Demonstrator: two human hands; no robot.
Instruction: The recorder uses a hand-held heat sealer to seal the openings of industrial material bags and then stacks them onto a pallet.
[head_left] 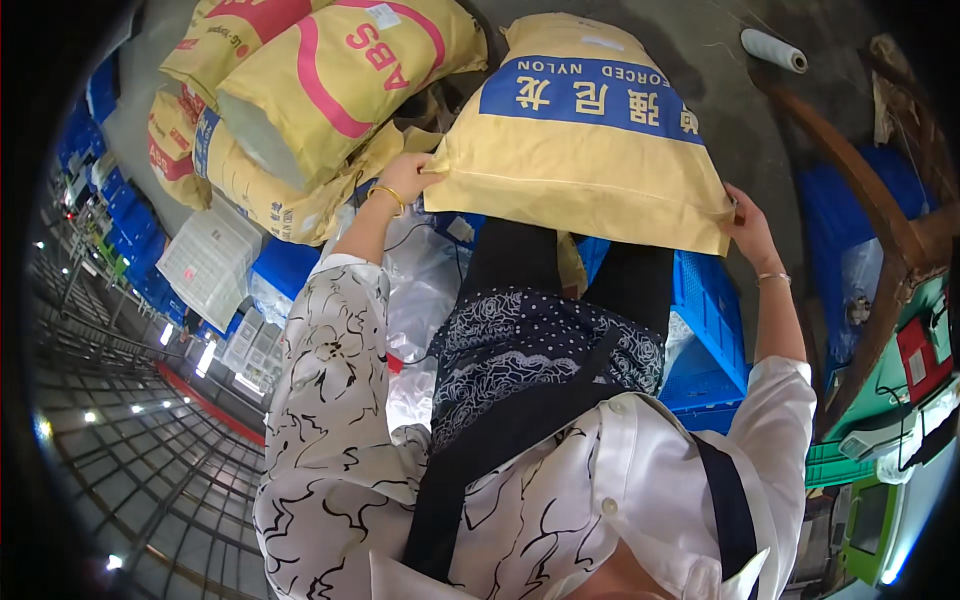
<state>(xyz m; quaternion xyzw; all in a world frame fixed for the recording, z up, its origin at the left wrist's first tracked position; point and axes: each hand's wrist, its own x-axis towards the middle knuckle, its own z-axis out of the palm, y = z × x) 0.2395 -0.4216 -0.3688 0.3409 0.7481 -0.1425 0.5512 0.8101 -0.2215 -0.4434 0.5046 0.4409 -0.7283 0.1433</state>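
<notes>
A large yellow paper sack [585, 165] with a broad blue printed band lies in front of my legs, its near edge spread flat and wide. My left hand [408, 178], with a yellow bangle at the wrist, is closed on the sack's near left corner. At the near right corner my right hand [750, 225] grips the same sack, fingers partly hidden by its edge. The sack looks bulky toward its far end. Whether its near edge is sealed, I cannot tell.
Several more yellow sacks [340, 80] with pink markings are piled at the far left. A white thread cone [774, 50] lies on the grey floor at the far right, near a brown curved frame [850, 160]. Blue crates [708, 330] and clear plastic bags [420, 265] flank my legs.
</notes>
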